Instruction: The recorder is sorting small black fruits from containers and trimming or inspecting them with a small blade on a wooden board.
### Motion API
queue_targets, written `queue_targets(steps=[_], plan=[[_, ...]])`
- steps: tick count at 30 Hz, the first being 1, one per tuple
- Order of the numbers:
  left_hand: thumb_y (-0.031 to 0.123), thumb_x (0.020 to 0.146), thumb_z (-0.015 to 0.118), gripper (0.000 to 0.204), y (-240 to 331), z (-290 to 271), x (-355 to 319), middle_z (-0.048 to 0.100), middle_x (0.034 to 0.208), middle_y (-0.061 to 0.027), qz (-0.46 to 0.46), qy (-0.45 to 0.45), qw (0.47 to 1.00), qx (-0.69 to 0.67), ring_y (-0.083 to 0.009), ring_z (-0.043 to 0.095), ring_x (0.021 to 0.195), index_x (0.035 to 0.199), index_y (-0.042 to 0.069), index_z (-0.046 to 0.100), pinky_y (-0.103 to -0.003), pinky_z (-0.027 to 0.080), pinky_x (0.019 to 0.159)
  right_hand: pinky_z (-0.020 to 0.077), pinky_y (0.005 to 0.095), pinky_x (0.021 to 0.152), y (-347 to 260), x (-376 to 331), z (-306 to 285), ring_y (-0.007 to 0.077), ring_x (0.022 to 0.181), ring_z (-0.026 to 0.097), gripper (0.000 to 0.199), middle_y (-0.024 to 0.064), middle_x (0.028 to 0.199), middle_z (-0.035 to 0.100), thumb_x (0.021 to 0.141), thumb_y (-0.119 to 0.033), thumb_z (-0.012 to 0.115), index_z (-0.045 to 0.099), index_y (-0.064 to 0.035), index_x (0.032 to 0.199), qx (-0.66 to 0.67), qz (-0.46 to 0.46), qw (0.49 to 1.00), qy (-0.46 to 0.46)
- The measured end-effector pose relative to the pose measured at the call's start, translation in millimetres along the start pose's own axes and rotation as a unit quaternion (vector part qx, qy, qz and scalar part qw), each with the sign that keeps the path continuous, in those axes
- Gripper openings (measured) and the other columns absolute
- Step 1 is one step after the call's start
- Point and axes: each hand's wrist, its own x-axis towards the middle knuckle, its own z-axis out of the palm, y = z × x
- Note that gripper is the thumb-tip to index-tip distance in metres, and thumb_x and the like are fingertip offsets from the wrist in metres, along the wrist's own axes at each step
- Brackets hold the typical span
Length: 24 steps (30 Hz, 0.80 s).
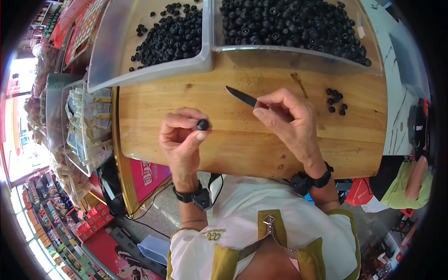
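Note:
Above the wooden table, my left hand [183,135] pinches a small round black piece [202,124] between thumb and fingertips. To its right, my right hand [291,119] holds a small knife [241,96], its dark blade pointing up and left. Blade and black piece are apart. The knife's handle is mostly hidden in my fingers. Several more small black pieces [335,100] lie loose on the table to the right of my right hand.
Two clear plastic bins, a left one [149,77] and a right one [298,56], hold piles of black pieces at the table's far side. A rack of packets [88,121] stands left of the wooden table [242,154]. A person in light green [417,186] is at the right.

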Motion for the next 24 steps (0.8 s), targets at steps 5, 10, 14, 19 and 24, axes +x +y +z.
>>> queue_targets(steps=[5, 10, 14, 19, 24], plan=[[-0.012, 0.078, 0.068, 0.023, 40.5, -11.6, 47.2, 0.065, 0.099, -0.0118, 0.153, 0.051, 0.948, 0.273, -0.0143, 0.062, 0.090, 0.097, 0.001, 0.064, -0.025, 0.051, 0.077, 0.0417, 0.0168, 0.057, 3.0, -0.8, -3.6, 0.0009, 0.063, 0.052, 0.013, -0.0006, 0.079, 0.066, 0.084, -0.009, 0.072, 0.063, -0.0022, 0.092, 0.019, 0.007, 1.000, 0.010], [-0.008, 0.078, 0.071, 0.024, 65.1, -3.8, 98.7, 0.064, 0.107, -0.0092, 0.226, 0.037, 0.836, 0.500, -0.0137, 0.061, 0.092, 0.101, 0.000, 0.067, -0.023, 0.049, 0.081, 0.0444, 0.0178, 0.057, -4.2, -6.5, -7.1, 0.0017, 0.065, 0.055, 0.018, 0.0026, 0.083, 0.069, 0.084, -0.008, 0.072, 0.062, -0.0022, 0.097, 0.033, -0.018, 0.999, 0.004], [-0.005, 0.078, 0.073, 0.022, 51.1, 46.9, 112.5, 0.064, 0.105, -0.0079, 0.227, -0.029, 0.824, 0.518, -0.0148, 0.061, 0.092, 0.098, 0.001, 0.069, -0.026, 0.049, 0.077, 0.0489, 0.0197, 0.057, -3.7, -6.3, -5.8, 0.0051, 0.069, 0.062, 0.022, 0.0062, 0.085, 0.070, 0.082, -0.004, 0.073, 0.059, -0.0005, 0.099, 0.097, -0.085, 0.992, 0.011], [-0.005, 0.078, 0.070, 0.020, 8.9, 113.9, 130.7, 0.066, 0.093, -0.0072, 0.189, -0.218, 0.824, 0.488, -0.0159, 0.063, 0.074, 0.097, 0.002, 0.069, -0.026, 0.053, 0.064, 0.0512, 0.0209, 0.059, -1.5, -5.5, -10.2, 0.0081, 0.072, 0.065, 0.025, 0.0085, 0.085, 0.071, 0.081, -0.003, 0.074, 0.059, -0.0001, 0.101, 0.105, -0.126, 0.986, 0.025], [-0.001, 0.078, 0.071, 0.020, -8.3, 132.7, 145.2, 0.063, 0.088, -0.0075, 0.137, -0.277, 0.807, 0.503, -0.0182, 0.061, 0.065, 0.097, 0.002, 0.068, -0.028, 0.049, 0.059, 0.0507, 0.0204, 0.059, -3.7, -5.4, -11.5, 0.0077, 0.071, 0.065, 0.025, 0.0092, 0.085, 0.071, 0.081, -0.003, 0.074, 0.058, 0.0000, 0.101, 0.131, -0.115, 0.984, 0.021]])
